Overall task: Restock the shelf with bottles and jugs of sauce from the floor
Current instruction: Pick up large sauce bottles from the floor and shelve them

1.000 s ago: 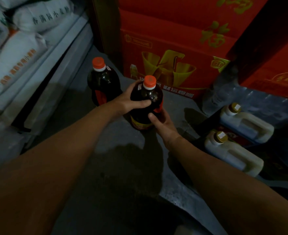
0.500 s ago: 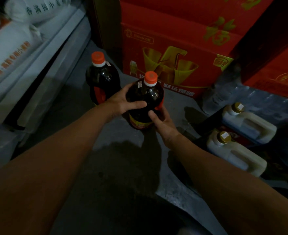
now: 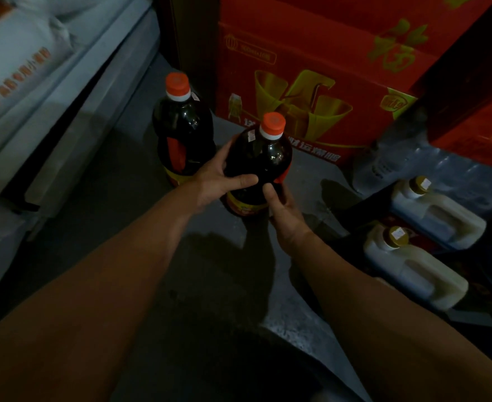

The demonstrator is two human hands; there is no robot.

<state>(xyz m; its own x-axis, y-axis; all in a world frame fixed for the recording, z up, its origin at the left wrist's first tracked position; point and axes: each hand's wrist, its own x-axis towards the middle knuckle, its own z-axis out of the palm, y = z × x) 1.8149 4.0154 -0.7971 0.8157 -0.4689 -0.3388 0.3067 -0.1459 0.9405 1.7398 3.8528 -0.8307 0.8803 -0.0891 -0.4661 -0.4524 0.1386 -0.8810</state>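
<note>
Both hands grasp 1 dark sauce bottle low over the floor, in front of the red cartons.

The near bottle (image 3: 260, 166), orange-capped and full of dark liquid, looks heavy, with smooth rigid plastic that may be slippery; a 2-sided hold on the wide body, or 1 hand under the base, seems safest, since the neck alone would be a poor grip. The left hand (image 3: 218, 181) wraps its left side with the thumb laid across the front; the right hand (image 3: 282, 207) cups its lower right side, thumb pointing up. Both arms reach forward and down, nearly straight. Whether the base touches the floor (image 3: 117, 204) cannot be told. A second bottle (image 3: 182, 132) stands just behind, beside the shelf edge (image 3: 74, 120); 2 white jugs (image 3: 415, 265) lie at the floor's right edge.
</note>
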